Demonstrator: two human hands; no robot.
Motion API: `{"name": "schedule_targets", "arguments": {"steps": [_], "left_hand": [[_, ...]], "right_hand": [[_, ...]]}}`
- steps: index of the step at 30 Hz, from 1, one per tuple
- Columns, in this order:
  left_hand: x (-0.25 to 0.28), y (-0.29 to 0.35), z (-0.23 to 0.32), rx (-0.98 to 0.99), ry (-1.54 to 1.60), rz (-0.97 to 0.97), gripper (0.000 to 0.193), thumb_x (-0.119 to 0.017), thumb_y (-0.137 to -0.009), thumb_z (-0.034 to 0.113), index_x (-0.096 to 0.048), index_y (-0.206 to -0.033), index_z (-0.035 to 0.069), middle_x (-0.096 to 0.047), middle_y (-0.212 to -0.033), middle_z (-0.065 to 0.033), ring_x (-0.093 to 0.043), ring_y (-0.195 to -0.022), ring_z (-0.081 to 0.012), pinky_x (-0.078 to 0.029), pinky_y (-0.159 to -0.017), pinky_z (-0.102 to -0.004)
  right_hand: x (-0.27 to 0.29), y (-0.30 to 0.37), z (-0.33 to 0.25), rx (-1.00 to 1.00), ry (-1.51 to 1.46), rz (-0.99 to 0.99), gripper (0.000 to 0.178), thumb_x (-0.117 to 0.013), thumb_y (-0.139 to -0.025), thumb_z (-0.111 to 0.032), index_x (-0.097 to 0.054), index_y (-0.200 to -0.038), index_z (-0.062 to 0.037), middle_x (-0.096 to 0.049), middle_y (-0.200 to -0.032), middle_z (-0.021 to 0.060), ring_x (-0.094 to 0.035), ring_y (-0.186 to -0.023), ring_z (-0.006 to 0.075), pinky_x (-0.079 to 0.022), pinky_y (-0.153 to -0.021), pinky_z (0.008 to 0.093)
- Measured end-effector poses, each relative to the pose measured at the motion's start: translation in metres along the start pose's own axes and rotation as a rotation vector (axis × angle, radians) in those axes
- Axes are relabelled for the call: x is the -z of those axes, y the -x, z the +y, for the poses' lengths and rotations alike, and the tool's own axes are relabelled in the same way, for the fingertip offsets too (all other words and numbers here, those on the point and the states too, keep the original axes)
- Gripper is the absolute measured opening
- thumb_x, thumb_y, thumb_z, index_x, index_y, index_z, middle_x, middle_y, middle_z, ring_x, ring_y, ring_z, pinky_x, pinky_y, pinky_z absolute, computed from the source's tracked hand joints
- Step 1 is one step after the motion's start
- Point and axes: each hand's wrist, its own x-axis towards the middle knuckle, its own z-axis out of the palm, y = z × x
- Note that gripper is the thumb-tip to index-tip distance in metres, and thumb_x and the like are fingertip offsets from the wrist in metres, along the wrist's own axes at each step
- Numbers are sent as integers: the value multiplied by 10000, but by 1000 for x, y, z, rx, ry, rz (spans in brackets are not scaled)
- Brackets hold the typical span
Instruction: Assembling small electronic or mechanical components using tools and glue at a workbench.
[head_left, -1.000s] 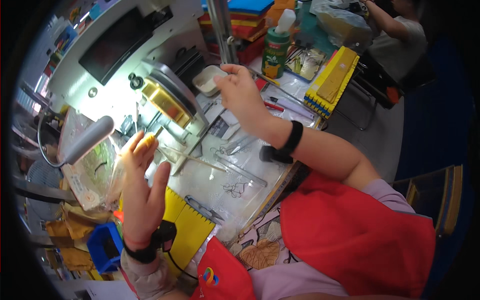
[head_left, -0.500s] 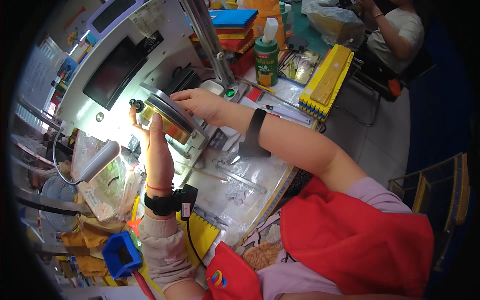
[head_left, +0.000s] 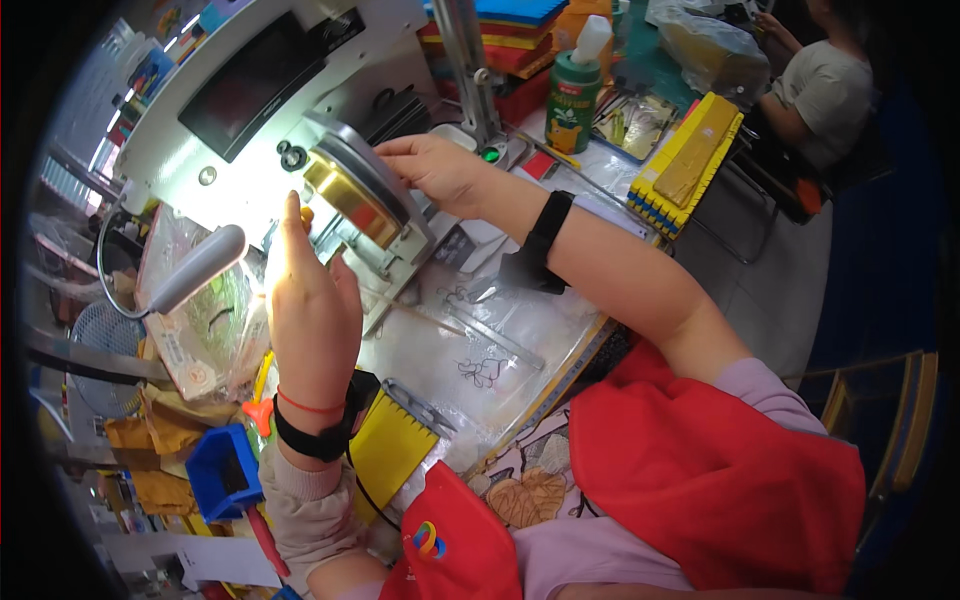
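Observation:
In front of me a wheel with a shiny gold drum [head_left: 352,203] and a grey disc [head_left: 372,170] is mounted on a white machine [head_left: 250,165]. My right hand [head_left: 440,175] reaches to the disc's right side, its bent fingers at the rim; the fingertips are partly hidden. To the left of and below the drum is my left hand [head_left: 312,310], index finger stretched up and thumb apart. Its fingertips are close to a small orange part [head_left: 305,216], in strong glare. A black knob [head_left: 291,156] sticks out beside the drum.
A lit lamp [head_left: 200,268] on a bendy neck stands left of my left hand. Fine wire-like loops [head_left: 480,372] lie on the plastic-covered table. A green bottle [head_left: 574,100], yellow ridged blocks [head_left: 688,165] and a blue bin [head_left: 225,470] surround the workplace. Another person [head_left: 820,90] sits at far right.
My left hand has drawn back from the drum and black knob, with its palm lower down. The right hand stays at the disc. The whole view has shifted slightly.

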Motion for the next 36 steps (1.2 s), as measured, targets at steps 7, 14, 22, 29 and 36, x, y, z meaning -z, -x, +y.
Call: {"name": "schedule_targets", "arguments": {"steps": [7,14,22,29,36], "left_hand": [[35,21,-20,-127,-518,2,366,-583,-803,-73,-623,-1162,-15,-647,-842,-124,-630,-762,-304,-483,-646,-366],[46,37,-52,-246,-437,2,311,-589,-758,-87,-636,-1054,-3,-636,-952,-139,-600,-888,-320,-467,-779,-397],[38,41,-77,-251,-491,94,318,-602,-742,-94,-643,-1039,15,-619,-950,-137,-577,-868,-319,-457,-769,-403],[35,41,-89,-214,-491,74,259,-602,-780,-71,-662,-1008,37,-613,-900,-133,-587,-852,-327,-463,-755,-398],[32,46,-93,-112,-253,133,185,-588,-796,-85,-645,-947,5,-630,-905,-153,-613,-856,-333,-481,-774,-397]], "right_hand": [[-2,1,0,-84,-2,53,284,-602,-958,-173,-644,-1200,-30,-671,-1053,12,-586,-912,90,-461,-827,243],[1,-1,10,-92,-2,51,259,-649,-927,-188,-687,-1130,-30,-681,-999,34,-588,-844,129,-477,-783,270],[-6,-5,15,-109,-54,113,280,-592,-941,-123,-651,-1187,-1,-697,-1027,83,-666,-863,146,-540,-777,307],[-12,2,10,-94,-94,151,284,-585,-935,-100,-648,-1193,0,-698,-1013,89,-661,-863,149,-538,-774,309],[-23,42,1,113,-49,506,165,-569,-950,-85,-610,-1089,-6,-615,-982,53,-569,-821,120,-453,-745,249]]}}
